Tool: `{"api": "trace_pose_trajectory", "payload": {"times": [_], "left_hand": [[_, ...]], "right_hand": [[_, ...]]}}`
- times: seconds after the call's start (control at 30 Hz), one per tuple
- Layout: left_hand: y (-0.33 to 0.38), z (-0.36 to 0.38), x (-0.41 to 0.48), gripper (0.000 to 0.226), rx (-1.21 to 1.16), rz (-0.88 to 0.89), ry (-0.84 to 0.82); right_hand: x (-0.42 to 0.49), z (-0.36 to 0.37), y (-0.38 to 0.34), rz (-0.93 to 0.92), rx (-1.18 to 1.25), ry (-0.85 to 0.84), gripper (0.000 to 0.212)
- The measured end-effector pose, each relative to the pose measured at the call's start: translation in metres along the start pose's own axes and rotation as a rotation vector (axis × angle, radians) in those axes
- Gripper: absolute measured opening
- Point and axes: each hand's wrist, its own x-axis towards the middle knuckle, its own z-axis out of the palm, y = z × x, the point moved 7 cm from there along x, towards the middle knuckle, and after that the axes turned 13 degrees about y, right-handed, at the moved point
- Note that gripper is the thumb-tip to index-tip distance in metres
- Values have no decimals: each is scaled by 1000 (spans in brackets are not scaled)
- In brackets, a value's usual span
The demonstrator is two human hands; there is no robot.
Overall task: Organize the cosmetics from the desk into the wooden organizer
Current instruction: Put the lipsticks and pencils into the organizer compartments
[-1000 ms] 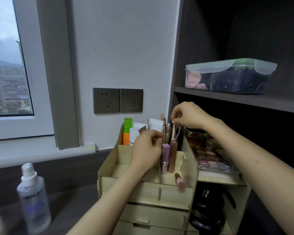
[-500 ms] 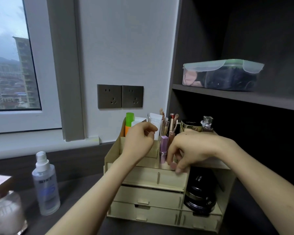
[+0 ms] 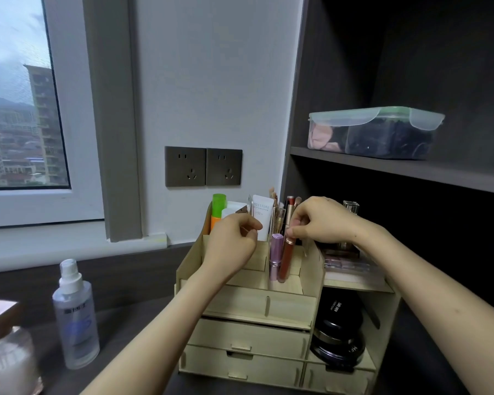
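Note:
The pale wooden organizer [image 3: 257, 306] stands on the dark desk with its drawers closed. In its upper compartments, a purple lipstick [image 3: 275, 258] and a red-brown lip gloss tube [image 3: 286, 260] stand side by side. My right hand [image 3: 322, 220] pinches the top of the lip gloss tube. Behind them stand a white tube [image 3: 261, 215], a green-capped orange tube [image 3: 218, 208] and several brushes [image 3: 280, 215]. My left hand [image 3: 233, 246] rests on the back compartment wall with curled fingers; whether it holds anything is hidden.
A clear spray bottle [image 3: 74, 315] and a jar with a rose-gold lid [image 3: 3, 337] stand on the desk at left. Black compacts [image 3: 337, 332] fill the organizer's right cubby, with palettes [image 3: 345, 263] on top. A lidded plastic box [image 3: 374, 132] sits on the dark shelf.
My right hand dropped to the front tray, where a pink lipstick lay, then rose back to the lip gloss tube's top. That pink lipstick is now out of sight. My left hand stayed put.

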Motion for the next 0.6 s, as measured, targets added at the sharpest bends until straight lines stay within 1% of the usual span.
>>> {"api": "trace_pose_trajectory", "payload": {"times": [0.27, 0.6], "left_hand": [[-4, 0, 1, 15, 27, -14, 0], [3, -21, 0, 15, 36, 8, 18]], "right_hand": [[6, 3, 0, 32, 37, 12, 11], [3, -2, 0, 45, 81, 4, 23]]}}
